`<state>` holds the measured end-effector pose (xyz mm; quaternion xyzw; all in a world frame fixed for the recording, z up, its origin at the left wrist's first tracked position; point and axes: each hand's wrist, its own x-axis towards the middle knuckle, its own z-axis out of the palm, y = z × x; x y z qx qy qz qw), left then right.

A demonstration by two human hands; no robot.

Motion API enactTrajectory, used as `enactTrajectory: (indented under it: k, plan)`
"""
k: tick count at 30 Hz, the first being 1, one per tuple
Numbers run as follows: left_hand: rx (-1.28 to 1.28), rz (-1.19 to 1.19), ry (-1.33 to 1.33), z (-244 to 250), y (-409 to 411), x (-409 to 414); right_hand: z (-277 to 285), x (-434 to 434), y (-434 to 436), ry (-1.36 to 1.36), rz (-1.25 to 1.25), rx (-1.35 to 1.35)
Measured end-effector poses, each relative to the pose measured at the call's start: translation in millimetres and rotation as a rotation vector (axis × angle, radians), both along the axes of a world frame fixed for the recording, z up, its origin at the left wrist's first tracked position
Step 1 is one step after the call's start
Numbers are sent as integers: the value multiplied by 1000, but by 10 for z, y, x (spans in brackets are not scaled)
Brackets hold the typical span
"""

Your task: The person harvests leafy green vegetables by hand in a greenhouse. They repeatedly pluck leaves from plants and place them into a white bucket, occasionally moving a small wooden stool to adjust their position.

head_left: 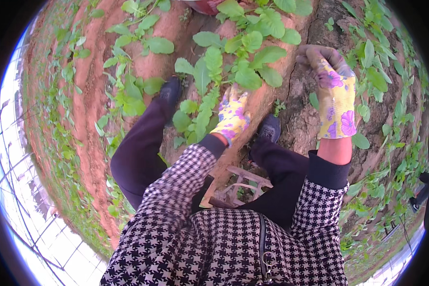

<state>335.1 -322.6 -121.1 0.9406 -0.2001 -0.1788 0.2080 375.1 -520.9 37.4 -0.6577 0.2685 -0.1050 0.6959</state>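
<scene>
Both hands wear yellow gloves with purple flowers. My left hand (233, 112) reaches low into a row of leafy green seedlings (248, 75). Its fingertips are partly hidden at the base of the leaves, so any grip there cannot be made out. A lobed-leaf plant (203, 116) stands just left of that glove. My right hand (330, 82) is raised over the soil on the right, its soil-stained fingers curled together. Nothing shows between them. More leafy plants (373, 68) grow beyond the right glove.
A red container (203, 6) is cut off by the top edge. Between my legs is a small wooden stool (245, 182). My dark shoes (269, 128) rest on the reddish soil either side of the row. Further plant rows (68, 71) run along the left. Another person's foot (414, 204) shows far right.
</scene>
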Motion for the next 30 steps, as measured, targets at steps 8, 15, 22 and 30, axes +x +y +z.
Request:
enactTrajectory:
  k: [8,15,22,30]
  plan:
    - [85,60,-69,-35,-352,524,91,67,185,116,78,-65]
    - [58,-223,68,-190,-196,331,-53,86,144,20,80,-25]
    - [-10,-319,-36,-62,157,299,-35,67,131,2,62,13]
    - [258,-160,198,123,934,780,41,65,98,89,66,-30]
